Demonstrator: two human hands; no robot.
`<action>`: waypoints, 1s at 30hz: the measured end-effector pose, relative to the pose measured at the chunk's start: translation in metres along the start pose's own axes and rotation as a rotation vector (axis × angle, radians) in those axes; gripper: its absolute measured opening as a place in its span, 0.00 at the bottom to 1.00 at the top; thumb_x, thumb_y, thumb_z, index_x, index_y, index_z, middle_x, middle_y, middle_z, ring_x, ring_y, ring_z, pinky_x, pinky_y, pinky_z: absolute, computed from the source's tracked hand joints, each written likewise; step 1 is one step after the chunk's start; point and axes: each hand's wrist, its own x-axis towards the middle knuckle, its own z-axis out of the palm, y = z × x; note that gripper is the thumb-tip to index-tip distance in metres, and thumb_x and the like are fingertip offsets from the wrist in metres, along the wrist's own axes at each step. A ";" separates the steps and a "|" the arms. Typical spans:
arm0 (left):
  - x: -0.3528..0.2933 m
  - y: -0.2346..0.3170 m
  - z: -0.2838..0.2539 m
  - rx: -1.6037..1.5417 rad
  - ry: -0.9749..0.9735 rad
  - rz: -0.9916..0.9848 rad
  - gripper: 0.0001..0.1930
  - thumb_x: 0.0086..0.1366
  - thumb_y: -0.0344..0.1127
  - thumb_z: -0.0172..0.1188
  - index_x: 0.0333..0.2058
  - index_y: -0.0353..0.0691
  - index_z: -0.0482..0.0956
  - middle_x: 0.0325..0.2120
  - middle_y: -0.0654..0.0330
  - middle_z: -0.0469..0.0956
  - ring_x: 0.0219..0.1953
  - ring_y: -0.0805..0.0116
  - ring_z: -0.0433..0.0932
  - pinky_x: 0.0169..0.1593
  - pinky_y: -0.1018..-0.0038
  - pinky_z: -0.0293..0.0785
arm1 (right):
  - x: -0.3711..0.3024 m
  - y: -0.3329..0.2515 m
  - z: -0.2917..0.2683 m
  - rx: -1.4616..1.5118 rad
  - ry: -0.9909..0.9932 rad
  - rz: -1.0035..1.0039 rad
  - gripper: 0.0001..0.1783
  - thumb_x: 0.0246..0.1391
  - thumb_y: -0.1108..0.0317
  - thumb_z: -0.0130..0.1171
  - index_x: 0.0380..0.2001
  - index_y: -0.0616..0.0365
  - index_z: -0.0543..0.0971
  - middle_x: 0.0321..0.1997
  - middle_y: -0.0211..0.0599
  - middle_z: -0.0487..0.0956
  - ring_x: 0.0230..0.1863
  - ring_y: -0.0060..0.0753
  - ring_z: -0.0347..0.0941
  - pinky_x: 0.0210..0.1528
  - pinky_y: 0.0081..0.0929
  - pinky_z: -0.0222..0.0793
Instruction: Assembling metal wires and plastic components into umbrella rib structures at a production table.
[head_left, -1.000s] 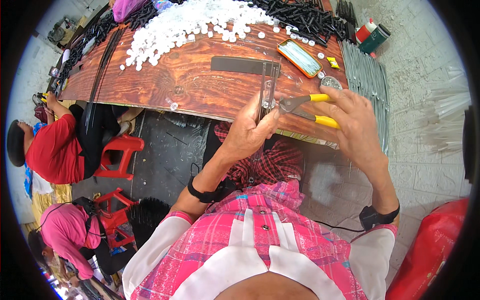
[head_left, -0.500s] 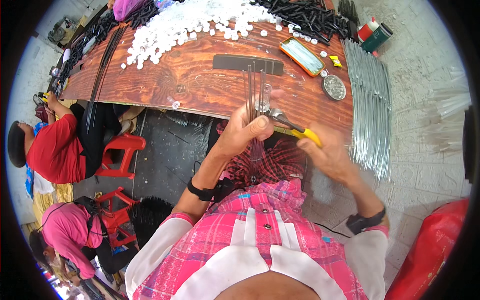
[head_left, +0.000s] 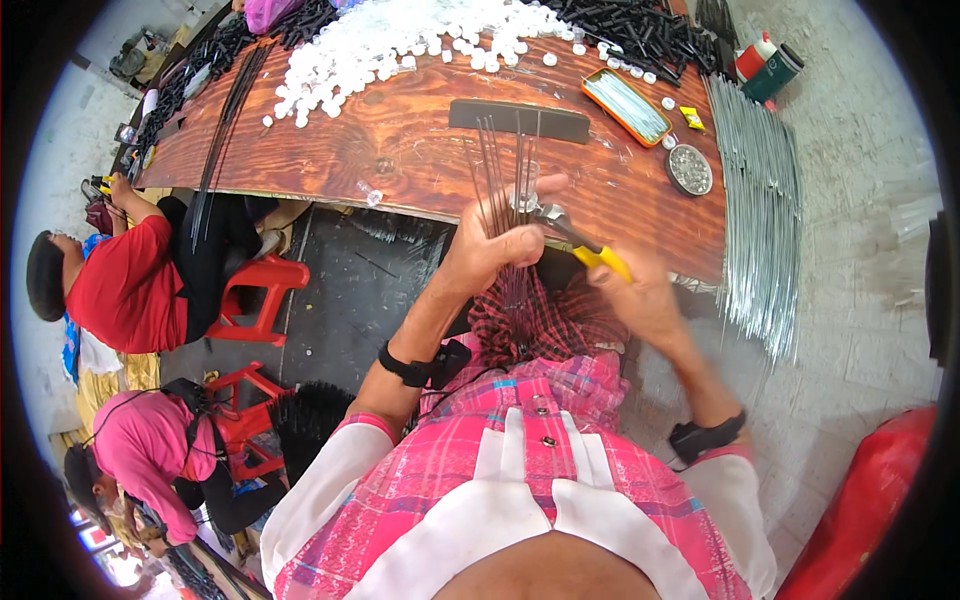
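Note:
Just over the table's front edge, my left hand (head_left: 478, 255) is closed around several thin dark rods (head_left: 490, 165), which stand up out of the fist and run on below it. A small clear plastic piece (head_left: 524, 197) sits by its fingertips. My right hand (head_left: 642, 300), slightly blurred, grips the yellow handles of a pair of pliers (head_left: 590, 250). The metal jaws reach across to the clear piece and the rods; whether they are closed on a rod cannot be made out. A black flat bar (head_left: 520, 119) lies on the table just beyond.
The wooden table (head_left: 340, 165) carries a heap of white caps (head_left: 370, 50), black tubes (head_left: 650, 40), an orange-rimmed tin (head_left: 628, 106) and a round dish (head_left: 690, 170). Silvery rods (head_left: 760, 220) overhang its right side. Two people sit at left, near red stools (head_left: 262, 300).
The whole view has shifted, so the table appears further right. The rods in my left hand spread more, and the pliers' handles have dropped slightly. Both hands keep their holds.

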 end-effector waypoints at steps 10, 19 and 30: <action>0.005 -0.008 0.003 -0.093 0.019 -0.157 0.28 0.61 0.43 0.63 0.53 0.29 0.70 0.24 0.64 0.72 0.19 0.80 0.61 0.22 0.80 0.53 | -0.001 -0.048 -0.047 0.422 -0.338 0.570 0.21 0.52 0.52 0.64 0.30 0.58 0.71 0.20 0.33 0.71 0.13 0.23 0.67 0.12 0.21 0.62; 0.009 -0.008 0.007 -0.062 -0.014 -0.123 0.28 0.61 0.44 0.63 0.53 0.30 0.68 0.22 0.67 0.68 0.19 0.80 0.61 0.23 0.79 0.56 | 0.000 -0.021 -0.073 1.240 -0.730 0.962 0.18 0.53 0.57 0.63 0.33 0.63 0.76 0.28 0.40 0.78 0.16 0.27 0.73 0.16 0.22 0.67; 0.001 -0.005 0.012 -0.065 0.020 -0.133 0.29 0.61 0.45 0.64 0.53 0.30 0.68 0.22 0.67 0.69 0.19 0.79 0.60 0.23 0.80 0.56 | -0.007 -0.011 -0.066 1.305 -0.788 0.972 0.34 0.59 0.37 0.46 0.38 0.64 0.75 0.18 0.39 0.75 0.10 0.31 0.68 0.13 0.24 0.65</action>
